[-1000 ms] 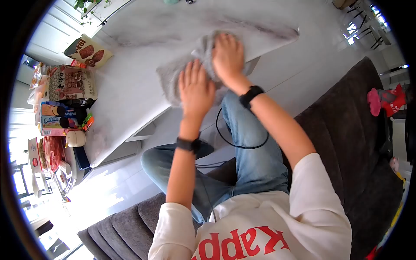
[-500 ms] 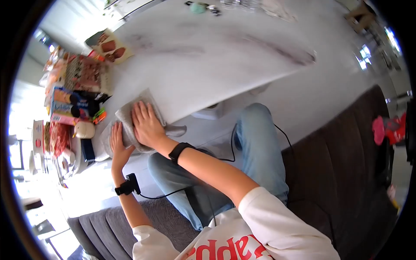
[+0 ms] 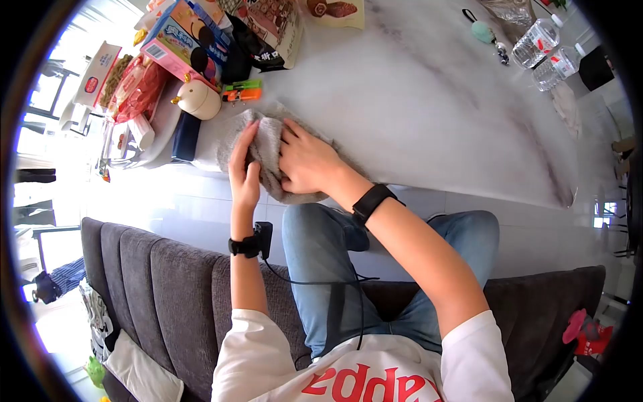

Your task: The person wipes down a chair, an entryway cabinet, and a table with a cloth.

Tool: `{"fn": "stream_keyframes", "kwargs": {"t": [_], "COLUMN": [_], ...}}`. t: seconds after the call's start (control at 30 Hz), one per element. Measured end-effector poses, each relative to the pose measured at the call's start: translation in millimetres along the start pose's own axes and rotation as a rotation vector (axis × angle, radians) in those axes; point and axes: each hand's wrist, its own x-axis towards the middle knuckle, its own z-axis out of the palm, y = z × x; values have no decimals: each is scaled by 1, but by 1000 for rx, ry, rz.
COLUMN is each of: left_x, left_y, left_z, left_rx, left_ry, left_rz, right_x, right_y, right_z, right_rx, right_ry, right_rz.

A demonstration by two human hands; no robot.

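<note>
A grey cloth (image 3: 270, 144) lies bunched and folded at the near edge of the marble-patterned table (image 3: 415, 134), part of it hanging over that edge. My left hand (image 3: 245, 171) holds its left side, the fingers fairly straight along a fold and the thumb bent inward. From the right, my right hand (image 3: 311, 161) grips the cloth with bent fingers pressed into it. Just beyond the cloth are small green and orange clips (image 3: 242, 90). A cream round animal-shaped item (image 3: 199, 100) stands left of them.
Snack packages, a blue box (image 3: 191, 40) and a dark narrow box (image 3: 185, 137) crowd the table's left end. Water bottles (image 3: 538, 41) lie at the far right, near a mint-green pendant (image 3: 481, 31). Behind my legs is a dark sofa (image 3: 181, 275); a cable hangs from my left wrist.
The view has turned and shifted, bringing the bottles in. The cloth is more bunched now. My right fingers have gone from lying flat on it to bending into it.
</note>
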Motion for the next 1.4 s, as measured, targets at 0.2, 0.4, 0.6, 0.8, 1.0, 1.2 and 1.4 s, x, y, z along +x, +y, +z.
{"fn": "stream_keyframes", "kwargs": {"t": [0.2,0.4,0.6,0.8,1.0,1.2,1.4], "left_x": [-10,-25,-32,-43,-44,-29,-19], "left_y": [-35,-48,-29,-6,27,75,104], "left_z": [16,11,1,0,49,123,196], "left_rx": [376,520,501,560,612,588,654], "left_ry": [436,489,311,40,-216,-309,-114], "left_rz": [186,170,36,-1,-66,71,99], "right_x": [25,38,33,-3,-63,-148,-199], "right_y": [-27,-34,-36,-34,5,37,68], "right_z": [28,40,31,13,-10,-47,-68], "right_rx": [-328,-357,-174,-20,38,32,227], "right_ry": [167,251,254,264,260,194,-32], "right_rz": [24,14,70,98,131,292,527]}}
